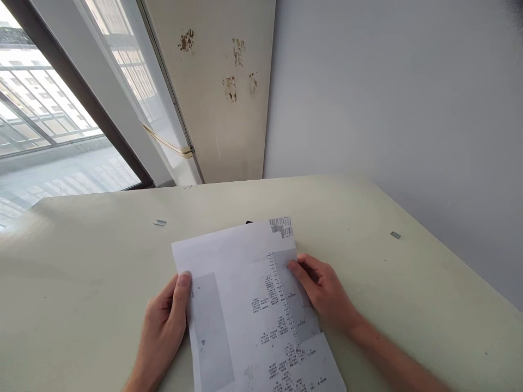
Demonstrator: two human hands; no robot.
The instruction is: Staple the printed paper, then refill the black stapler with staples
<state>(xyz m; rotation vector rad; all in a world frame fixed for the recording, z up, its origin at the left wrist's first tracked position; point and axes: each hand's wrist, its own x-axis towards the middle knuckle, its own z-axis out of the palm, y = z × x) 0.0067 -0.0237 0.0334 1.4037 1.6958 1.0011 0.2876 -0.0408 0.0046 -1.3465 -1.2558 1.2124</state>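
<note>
Between my two hands are white paper sheets (241, 305) with grey panels and several blocks of small dark print, tilted up from the table. My left hand (165, 324) grips the left edge, thumb on the front and fingers behind. On the opposite edge, my right hand (324, 288) pinches the paper with its thumb on a grey panel. A second layer shows along the lower left side, and the bottom runs out of view. Something small and black (249, 222) peeks out behind the top edge, mostly hidden.
The pale table (102, 261) spreads around the paper. Thin grey staples or strips (159, 222) lie at the left, and a small grey piece (395, 235) at the right. Behind stand a grey wall (388, 92), a stained cream panel (229, 130) and a window (41, 98).
</note>
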